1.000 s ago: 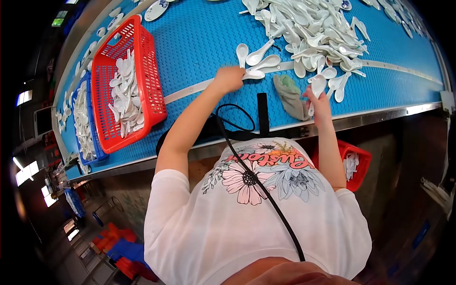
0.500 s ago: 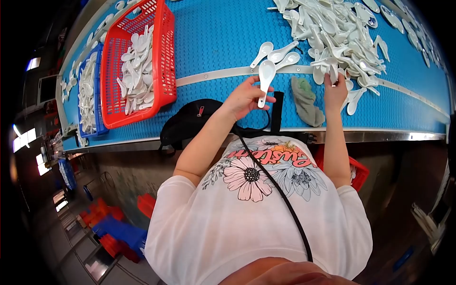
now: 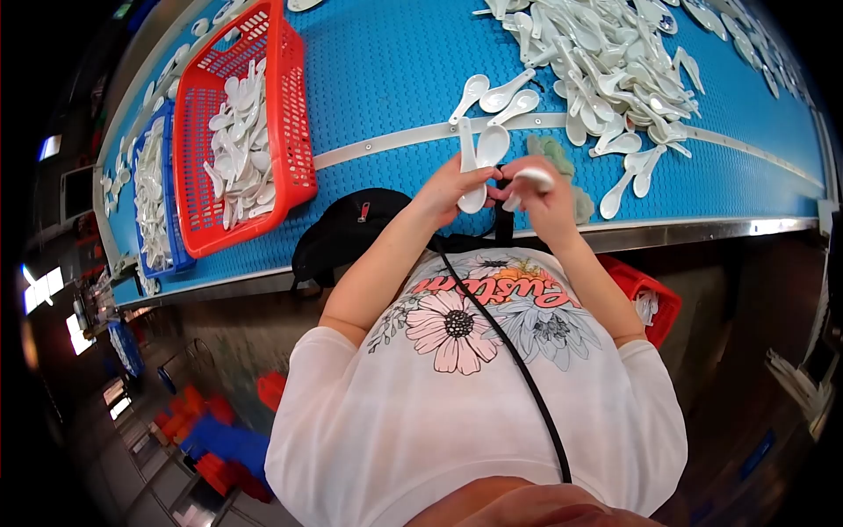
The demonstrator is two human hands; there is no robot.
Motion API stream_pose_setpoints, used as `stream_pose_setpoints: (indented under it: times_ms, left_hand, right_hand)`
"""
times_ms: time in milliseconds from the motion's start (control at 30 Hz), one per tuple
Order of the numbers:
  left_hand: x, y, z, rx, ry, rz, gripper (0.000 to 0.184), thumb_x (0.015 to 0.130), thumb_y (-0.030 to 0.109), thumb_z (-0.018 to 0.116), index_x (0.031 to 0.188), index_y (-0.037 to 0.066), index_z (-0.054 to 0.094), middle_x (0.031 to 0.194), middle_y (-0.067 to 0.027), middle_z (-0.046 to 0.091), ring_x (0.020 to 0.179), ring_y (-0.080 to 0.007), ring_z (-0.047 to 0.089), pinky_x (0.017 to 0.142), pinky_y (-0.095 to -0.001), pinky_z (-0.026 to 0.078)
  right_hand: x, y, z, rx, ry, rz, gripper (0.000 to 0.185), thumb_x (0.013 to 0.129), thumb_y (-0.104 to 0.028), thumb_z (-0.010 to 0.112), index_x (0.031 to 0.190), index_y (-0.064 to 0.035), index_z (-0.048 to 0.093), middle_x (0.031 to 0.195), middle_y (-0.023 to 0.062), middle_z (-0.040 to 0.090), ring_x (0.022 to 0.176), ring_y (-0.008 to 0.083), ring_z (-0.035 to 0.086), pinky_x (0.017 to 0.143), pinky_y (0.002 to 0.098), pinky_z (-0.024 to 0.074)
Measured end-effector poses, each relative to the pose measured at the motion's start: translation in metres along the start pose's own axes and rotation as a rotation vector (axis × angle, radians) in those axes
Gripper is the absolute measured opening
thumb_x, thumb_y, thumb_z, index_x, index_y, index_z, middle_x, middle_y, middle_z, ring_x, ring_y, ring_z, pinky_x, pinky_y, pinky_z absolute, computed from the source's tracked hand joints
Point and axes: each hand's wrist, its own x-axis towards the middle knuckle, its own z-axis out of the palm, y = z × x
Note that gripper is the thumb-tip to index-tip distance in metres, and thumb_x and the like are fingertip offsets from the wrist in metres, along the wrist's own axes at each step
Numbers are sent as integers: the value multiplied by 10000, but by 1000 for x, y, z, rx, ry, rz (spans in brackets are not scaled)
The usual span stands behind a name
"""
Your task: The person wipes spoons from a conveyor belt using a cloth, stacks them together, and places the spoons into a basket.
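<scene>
My left hand (image 3: 446, 191) grips two white ceramic soup spoons that point opposite ways. One spoon (image 3: 472, 198) has its bowl down by my fingers; the other spoon (image 3: 493, 143) has its bowl up and away from me. Close beside it, my right hand (image 3: 549, 209) is closed on another white spoon (image 3: 533, 179), its fingers partly hidden and slightly blurred. Three loose spoons (image 3: 507, 91) lie just beyond my left hand. A big heap of white spoons (image 3: 606, 79) spreads to the right. Behind my right hand lies a grey-green cloth (image 3: 553, 156), partly covered.
On the left of the blue textured table (image 3: 386, 79) stand a red basket (image 3: 294, 167) and a blue basket (image 3: 176, 220), both holding spoons. A black bag (image 3: 338, 233) sits at the near edge. Below the table is another red container (image 3: 663, 307) at right.
My right hand has come from the heap to beside my left hand, bringing a spoon. My left hand now holds two spoons instead of one. The view has shifted slightly.
</scene>
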Motion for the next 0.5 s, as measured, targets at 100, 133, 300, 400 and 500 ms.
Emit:
stream_pose_setpoints:
  times_ms: [100,133,300,400,500]
  left_hand:
    - [1,-4,3,-74,-16,51,454,836,256,553,1168,24,350,996,-101,542,879,-199,579,642,-313,516]
    - [0,-6,9,-224,-79,140,533,810,278,588,1201,23,330,1067,-112,508,904,-205,570,693,-331,514]
    - [-8,5,14,-131,-104,83,575,744,163,657,1192,10,331,1056,-114,510,842,-218,587,725,-357,505]
    - [-9,3,9,-162,43,-27,372,731,60,611,1045,23,416,881,-85,557,680,-185,598,587,-305,508]
    - [-11,0,3,-213,43,-15,375,738,74,615,1054,25,419,890,-81,556,685,-183,601,584,-297,507]
  right_hand:
    - [2,8,-1,223,90,378,297,869,-294,498,945,-11,550,870,71,564,813,168,564,672,258,436]
    - [7,9,6,97,143,195,303,848,-291,527,965,-12,547,905,76,554,828,176,552,684,275,434]
    - [25,-14,0,-377,281,-31,315,762,-199,610,1030,-46,546,1025,91,526,857,234,521,750,332,426]
    - [49,25,-62,-611,424,-28,273,771,-164,570,1036,-98,562,1005,84,561,851,240,536,748,356,422]
    - [63,98,-129,-979,543,-118,263,786,-258,567,996,-105,607,931,90,591,823,222,559,708,327,423]
